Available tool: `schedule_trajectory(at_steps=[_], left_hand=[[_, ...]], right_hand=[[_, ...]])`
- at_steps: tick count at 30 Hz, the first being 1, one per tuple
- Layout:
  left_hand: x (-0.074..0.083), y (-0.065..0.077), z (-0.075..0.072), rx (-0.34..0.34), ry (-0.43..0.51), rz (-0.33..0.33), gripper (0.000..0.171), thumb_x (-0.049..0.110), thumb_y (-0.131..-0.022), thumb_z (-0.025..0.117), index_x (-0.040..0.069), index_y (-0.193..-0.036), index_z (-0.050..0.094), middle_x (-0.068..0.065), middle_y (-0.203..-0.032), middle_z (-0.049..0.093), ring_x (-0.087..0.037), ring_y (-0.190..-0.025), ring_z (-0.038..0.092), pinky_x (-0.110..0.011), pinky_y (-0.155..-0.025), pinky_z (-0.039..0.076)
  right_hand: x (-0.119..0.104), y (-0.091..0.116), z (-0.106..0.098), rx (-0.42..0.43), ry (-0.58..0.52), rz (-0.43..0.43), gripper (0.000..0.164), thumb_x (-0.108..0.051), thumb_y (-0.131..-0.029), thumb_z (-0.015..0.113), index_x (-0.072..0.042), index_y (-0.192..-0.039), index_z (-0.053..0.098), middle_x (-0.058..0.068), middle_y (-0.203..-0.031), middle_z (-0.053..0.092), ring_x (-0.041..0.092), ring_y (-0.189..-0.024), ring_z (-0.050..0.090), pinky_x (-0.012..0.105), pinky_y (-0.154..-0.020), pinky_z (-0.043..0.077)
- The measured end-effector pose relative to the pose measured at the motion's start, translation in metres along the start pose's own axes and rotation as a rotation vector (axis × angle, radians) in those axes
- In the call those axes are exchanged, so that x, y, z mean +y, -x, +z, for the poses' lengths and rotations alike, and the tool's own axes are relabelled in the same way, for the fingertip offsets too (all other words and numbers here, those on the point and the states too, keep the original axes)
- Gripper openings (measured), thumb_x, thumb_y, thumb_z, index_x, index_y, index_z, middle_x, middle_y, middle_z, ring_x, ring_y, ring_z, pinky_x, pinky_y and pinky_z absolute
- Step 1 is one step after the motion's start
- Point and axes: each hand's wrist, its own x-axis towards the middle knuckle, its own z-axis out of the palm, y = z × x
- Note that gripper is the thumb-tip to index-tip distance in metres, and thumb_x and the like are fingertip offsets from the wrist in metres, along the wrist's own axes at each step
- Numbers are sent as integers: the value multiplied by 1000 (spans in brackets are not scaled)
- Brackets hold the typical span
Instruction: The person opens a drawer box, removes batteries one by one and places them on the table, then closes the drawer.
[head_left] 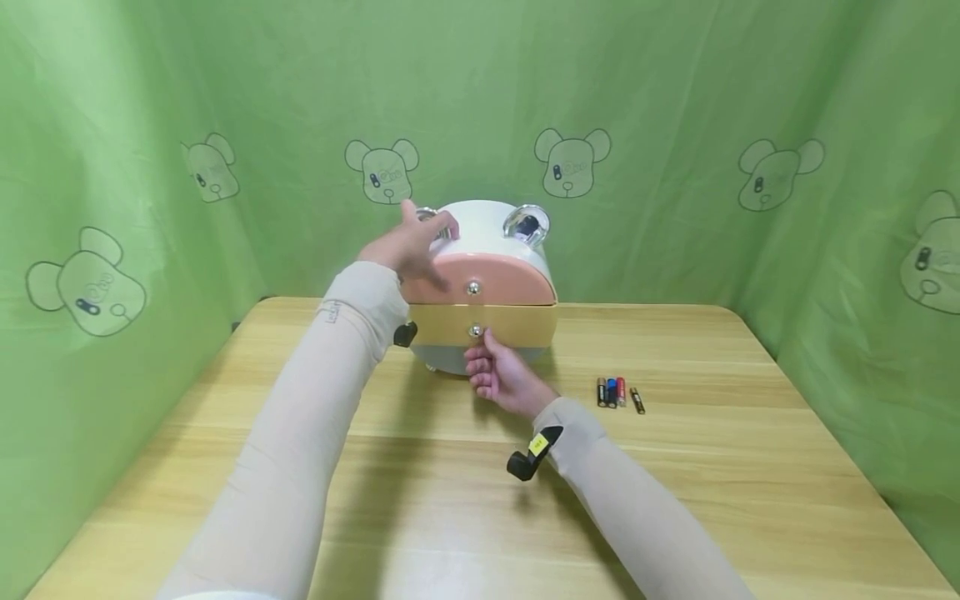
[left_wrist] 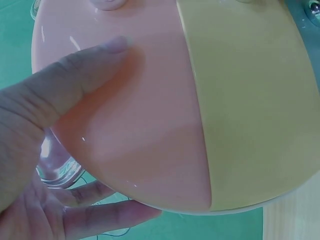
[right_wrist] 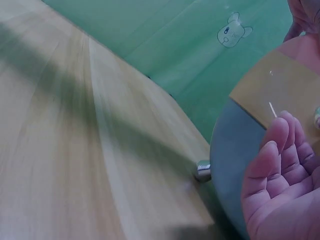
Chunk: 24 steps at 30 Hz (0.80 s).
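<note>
A small rounded drawer cabinet (head_left: 468, 218) with a white shell and two shiny silver ears stands on the table. Its front has a pink drawer (head_left: 510, 279), a yellow drawer (head_left: 517, 325) and a grey-blue lowest section (right_wrist: 237, 145). Round silver knobs sit on the pink and yellow fronts. My left hand (head_left: 408, 247) spreads around the cabinet's upper left edge, thumb over the pink front and other fingers by the ear (left_wrist: 57, 165). Loosely bent, my right hand (head_left: 506, 377) is just below the yellow drawer's knob (head_left: 476, 331), thumb tip beside it, palm toward me.
Several small batteries (head_left: 611, 392) lie on the wooden table (head_left: 675, 483), right of the cabinet. A green curtain (head_left: 465, 92) with printed bear heads encloses the back and sides. A black strap with a yellow tag (head_left: 538, 444) hangs at my right wrist.
</note>
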Motion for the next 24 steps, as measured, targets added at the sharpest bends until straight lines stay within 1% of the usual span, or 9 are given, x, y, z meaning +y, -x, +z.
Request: schedule_trajectory(at_steps=[3, 8, 11, 14, 16, 19, 24], left_hand=[[0, 1, 0, 14, -10, 7, 75, 11, -63, 88, 35, -120, 46, -16, -143, 3, -33, -102, 50, -46, -78, 52], [-1, 1, 3, 57, -44, 24, 89, 8, -56, 92, 34, -126, 43, -16, -142, 5, -32, -96, 54, -40, -70, 55], [0, 1, 7, 81, -58, 25, 97, 8, -53, 93, 33, -131, 41, -16, -143, 4, -33, -94, 55, -38, -68, 56], [-1, 2, 12, 107, -81, 23, 105, 8, -51, 94, 34, -136, 38, -17, -145, 3, -33, -92, 56, -37, -67, 56], [-1, 3, 15, 116, -98, 22, 110, 8, -50, 94, 36, -138, 35, -17, -146, 3, -32, -90, 57, -36, -66, 56], [-2, 5, 18, 122, -118, 21, 114, 6, -50, 93, 38, -141, 33, -17, -146, 3, -30, -87, 57, -34, -64, 56], [-1, 7, 19, 142, -139, 34, 115, 4, -50, 93, 38, -141, 33, -19, -145, 6, -31, -87, 58, -37, -68, 56]], right_hand=[[4, 0, -3, 28, -3, 11, 41, -43, -104, 31, -8, -95, 52, -1, -73, 55, 9, -58, 49, 19, -52, 40], [8, -2, -5, 119, 14, 53, 28, -29, -104, 38, -8, -91, 50, 0, -71, 55, 10, -57, 50, 20, -51, 42], [12, -4, -5, 164, 53, 86, 25, -28, -103, 39, -8, -94, 49, -1, -68, 54, 10, -55, 51, 20, -50, 43], [17, -5, -7, 195, 96, 119, 26, -30, -103, 38, -7, -100, 48, -1, -66, 55, 10, -54, 51, 20, -49, 42], [20, -7, -8, 203, 113, 130, 29, -32, -103, 38, -5, -103, 49, -1, -67, 55, 10, -54, 52, 20, -49, 43], [25, -8, -11, 195, 98, 139, 33, -32, -103, 38, -2, -105, 51, 0, -71, 57, 10, -57, 53, 20, -51, 44], [28, -12, -13, 175, 64, 114, 36, -29, -104, 37, 2, -114, 53, 1, -75, 60, 10, -59, 54, 19, -52, 45]])
